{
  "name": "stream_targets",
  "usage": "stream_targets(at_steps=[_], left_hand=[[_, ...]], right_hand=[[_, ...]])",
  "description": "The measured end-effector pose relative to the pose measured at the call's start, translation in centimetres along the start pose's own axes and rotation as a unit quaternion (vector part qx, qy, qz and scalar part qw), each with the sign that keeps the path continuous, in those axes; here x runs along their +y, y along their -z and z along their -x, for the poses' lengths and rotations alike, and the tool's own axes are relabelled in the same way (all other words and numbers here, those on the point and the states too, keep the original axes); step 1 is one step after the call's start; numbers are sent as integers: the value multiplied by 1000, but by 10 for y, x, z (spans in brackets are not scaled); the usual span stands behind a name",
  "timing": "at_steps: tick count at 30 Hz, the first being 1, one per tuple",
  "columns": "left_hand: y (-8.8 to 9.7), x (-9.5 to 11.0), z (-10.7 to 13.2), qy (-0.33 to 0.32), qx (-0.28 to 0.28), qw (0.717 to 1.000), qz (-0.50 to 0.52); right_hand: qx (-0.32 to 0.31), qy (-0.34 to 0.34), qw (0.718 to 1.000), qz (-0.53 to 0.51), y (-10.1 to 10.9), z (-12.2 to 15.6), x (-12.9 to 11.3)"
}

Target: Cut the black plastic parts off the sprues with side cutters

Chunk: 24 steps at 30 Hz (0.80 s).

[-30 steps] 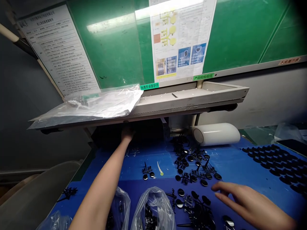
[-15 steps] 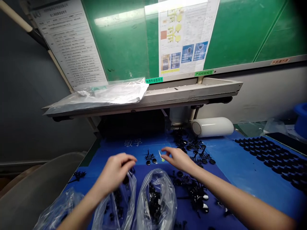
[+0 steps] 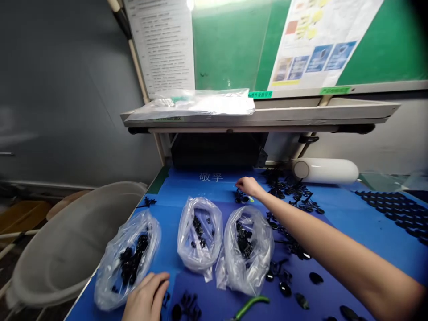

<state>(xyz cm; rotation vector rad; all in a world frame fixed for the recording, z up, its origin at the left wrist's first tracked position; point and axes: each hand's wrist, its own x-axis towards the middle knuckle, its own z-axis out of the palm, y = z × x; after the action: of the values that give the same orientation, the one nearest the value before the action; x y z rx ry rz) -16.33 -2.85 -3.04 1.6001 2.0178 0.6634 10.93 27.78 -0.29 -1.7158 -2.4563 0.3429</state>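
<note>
Three bags (image 3: 199, 234) already held black parts; plenty lay loose behind them. Right hand (image 3: 248, 186) pinched a sprue piece (image 3: 241, 197) there, left hand (image 3: 146, 301) rested flat, fingers apart, in front.

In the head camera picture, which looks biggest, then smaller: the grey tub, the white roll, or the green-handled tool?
1. Grey tub, though it is nearer the camera.
2. White roll.
3. Green-handled tool, partly cut off.

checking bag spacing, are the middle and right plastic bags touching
Touching: the head view shows the middle bag and right bag meeting at their lower edges, no blue mat visible between.
</note>
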Motion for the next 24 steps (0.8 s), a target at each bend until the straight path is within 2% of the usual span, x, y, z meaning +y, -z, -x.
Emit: stream_targets(at_steps=[3,6,8,10,13,15,17,19,22,24], left_hand=[[9,-2,-5,14,2,1000,-24],[9,0,-9,9,10,999,-33],[5,1,-11,-4,-4,999,-31],[-1,2,-14,-22,-22,999,-25],[-13,6,-20,-51,-44,998,-14],[-23,11,-23,-72,-55,996,-8],[-32,17,-25,-92,-66,994,-3],[-40,23,-24,-109,-77,991,0],[-46,30,-19,-130,-94,987,1],[-50,35,-14,-143,-104,984,-1]], right_hand=[[6,-1,1000,1,10,3,-4],[36,11,999,-12,23,31,-17],[46,42,998,-29,28,74,-31],[7,100,993,-54,24,133,-47],[-93,180,977,-74,-2,222,-67],[-107,192,974,-49,-27,261,-73],[-114,188,975,-17,-50,279,-73],[-91,181,979,12,-65,282,-71],[-52,169,983,43,-71,281,-72],[-61,148,985,59,-67,287,-77]])
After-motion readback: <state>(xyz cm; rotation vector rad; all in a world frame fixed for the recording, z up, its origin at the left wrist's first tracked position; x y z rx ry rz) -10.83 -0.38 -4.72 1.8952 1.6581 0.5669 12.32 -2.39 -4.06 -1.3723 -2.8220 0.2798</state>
